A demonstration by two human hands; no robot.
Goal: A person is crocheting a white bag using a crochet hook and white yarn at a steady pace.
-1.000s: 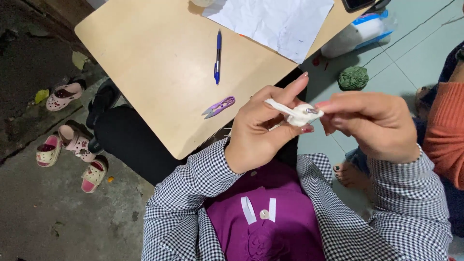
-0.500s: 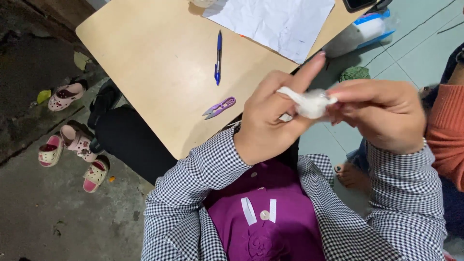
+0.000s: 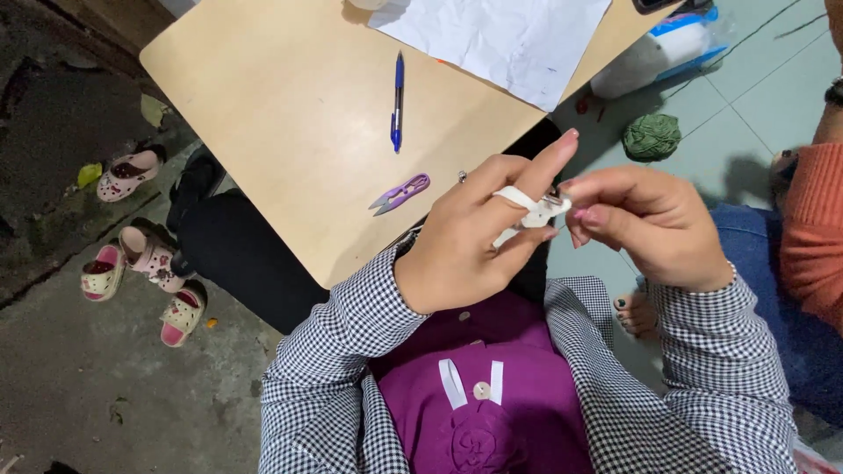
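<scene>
Now | white strip [image 3: 527, 209] | small, crumpled, looped over left hand [image 3: 474, 237] forefinger

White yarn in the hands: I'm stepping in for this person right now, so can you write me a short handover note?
Left hand: raised, index finger out, white yarn looped over it, thumb pinching below.
Right hand: fingers pinch the same white piece at its end; a small metal tip shows there, probably a hook, too small to be sure.
On the table: purple thread snips, blue pen, white paper. A green yarn ball lies on the floor.
Done: a small white piece is started.
Left: most of the work, by its size.
</scene>
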